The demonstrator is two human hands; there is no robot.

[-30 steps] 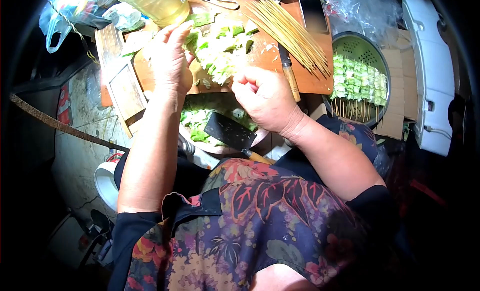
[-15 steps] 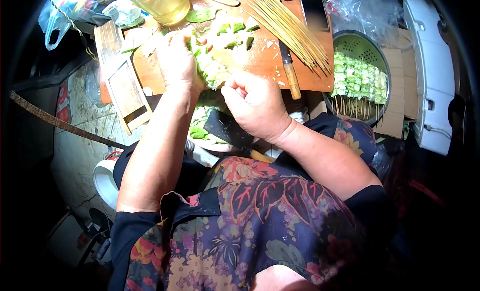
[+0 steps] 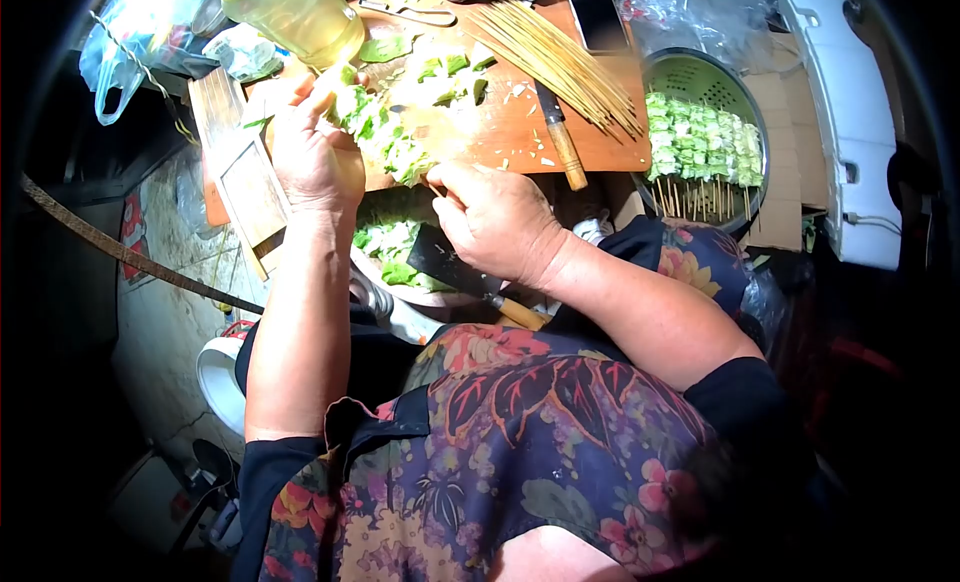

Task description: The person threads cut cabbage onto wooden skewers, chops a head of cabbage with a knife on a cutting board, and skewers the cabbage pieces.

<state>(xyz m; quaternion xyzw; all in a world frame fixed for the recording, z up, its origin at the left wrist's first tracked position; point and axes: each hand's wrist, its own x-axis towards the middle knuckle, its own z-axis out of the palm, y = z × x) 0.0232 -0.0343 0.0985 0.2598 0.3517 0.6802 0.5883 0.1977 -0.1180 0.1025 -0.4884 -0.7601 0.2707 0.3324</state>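
My right hand (image 3: 503, 222) is closed, pinching the bare lower end of a bamboo skewer. Crumpled green leaf pieces (image 3: 402, 154) are threaded along that skewer, which slants up to the left. At its upper end my left hand (image 3: 318, 162) curls round the leaves, thumb and fingers against them; part of its grip is hidden. Beyond the hands, more cut leaf pieces (image 3: 450, 80) lie on the wooden board (image 3: 520, 160). Below the hands, a basin of chopped leaves (image 3: 385, 244) has a dark-bladed cleaver (image 3: 450, 262) across it.
A bundle of bamboo skewers (image 3: 560, 67) and a wooden-handled knife (image 3: 562, 147) lie on the board's right. To the right, a green colander (image 3: 735, 82) holds several finished leaf skewers (image 3: 700, 142). A jar of yellowish liquid (image 3: 300, 22) and a wooden slicer (image 3: 245, 172) are at left.
The left hand has shifted to the left and its fingers have loosened and risen at the skewer's upper end. The right hand still pinches the lower end. The whole view has shifted slightly.
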